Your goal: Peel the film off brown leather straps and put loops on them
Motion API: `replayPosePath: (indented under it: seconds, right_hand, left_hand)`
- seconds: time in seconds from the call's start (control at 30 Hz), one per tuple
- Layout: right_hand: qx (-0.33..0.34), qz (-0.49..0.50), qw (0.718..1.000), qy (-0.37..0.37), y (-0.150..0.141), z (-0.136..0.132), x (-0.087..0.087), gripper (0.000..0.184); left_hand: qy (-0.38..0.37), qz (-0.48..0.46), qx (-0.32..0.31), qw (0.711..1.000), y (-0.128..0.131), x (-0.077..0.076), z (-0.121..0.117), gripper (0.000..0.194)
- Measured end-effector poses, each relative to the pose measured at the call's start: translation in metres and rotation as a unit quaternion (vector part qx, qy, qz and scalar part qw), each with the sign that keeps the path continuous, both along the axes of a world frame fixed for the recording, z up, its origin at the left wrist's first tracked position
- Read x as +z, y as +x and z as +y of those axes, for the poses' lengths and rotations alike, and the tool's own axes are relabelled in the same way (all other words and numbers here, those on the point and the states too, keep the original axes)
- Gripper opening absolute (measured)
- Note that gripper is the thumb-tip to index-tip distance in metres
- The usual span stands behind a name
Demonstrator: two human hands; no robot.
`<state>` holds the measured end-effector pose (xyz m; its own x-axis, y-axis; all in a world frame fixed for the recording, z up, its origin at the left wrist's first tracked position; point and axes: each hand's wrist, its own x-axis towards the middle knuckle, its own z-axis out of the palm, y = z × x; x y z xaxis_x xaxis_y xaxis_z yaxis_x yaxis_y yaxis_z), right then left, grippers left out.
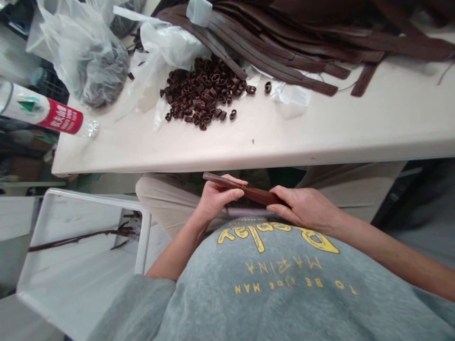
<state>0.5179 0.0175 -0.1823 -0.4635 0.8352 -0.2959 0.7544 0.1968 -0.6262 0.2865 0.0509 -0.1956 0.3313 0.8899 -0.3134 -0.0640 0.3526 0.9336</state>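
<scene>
A dark brown leather strap [262, 195] spans both hands above my lap, just below the table edge. My left hand [215, 198] pinches it between thumb and fingers, and one end sticks out beyond that hand to the upper left. Near the left thumb a narrow band seems to cross the strap; its details are too small to tell. My right hand [304, 204] closes around the other end and hides it. Beyond the hands, a heap of small brown leather loops [202, 92] lies on the white table [337, 125].
Many long brown straps [284, 52] are piled at the table's back right. Plastic bags [92, 61] and a red-labelled bottle [60, 116] stand at the left. A white bin [142, 237] beside my left arm holds thin brown strips [88, 237].
</scene>
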Motion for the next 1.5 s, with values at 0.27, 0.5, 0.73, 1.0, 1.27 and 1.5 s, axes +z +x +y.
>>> replayPosePath:
  seconds: [0.27,0.5,0.73,1.0,1.27,1.5]
  right_hand:
    - [-0.005,0.111,0.992,-0.051,-0.001,-0.012,-0.010,0.022]
    - [0.018,0.016,0.999,-0.020,-0.011,-0.009,-0.002,0.016]
    - [0.067,0.005,0.998,-0.006,-0.017,-0.012,-0.005,0.029]
    - [-0.021,0.227,0.965,-0.131,-0.013,0.008,0.004,0.037]
    - [-0.128,0.412,0.825,-0.364,0.045,0.023,0.015,0.043]
    - [-0.121,0.442,0.823,-0.335,0.065,0.020,0.021,0.053]
  left_hand:
    - [-0.040,-0.025,0.022,0.999,-0.002,-0.010,-0.015,0.030]
    - [-0.039,-0.042,0.047,0.997,0.000,-0.012,-0.022,0.031]
    - [-0.029,-0.048,-0.013,0.998,0.007,-0.010,-0.026,0.027]
    - [-0.043,-0.058,0.009,0.997,0.013,-0.005,-0.016,0.029]
    - [-0.032,-0.136,0.196,0.970,-0.014,0.009,0.019,0.033]
    - [-0.034,-0.145,0.229,0.962,-0.026,0.015,0.024,0.029]
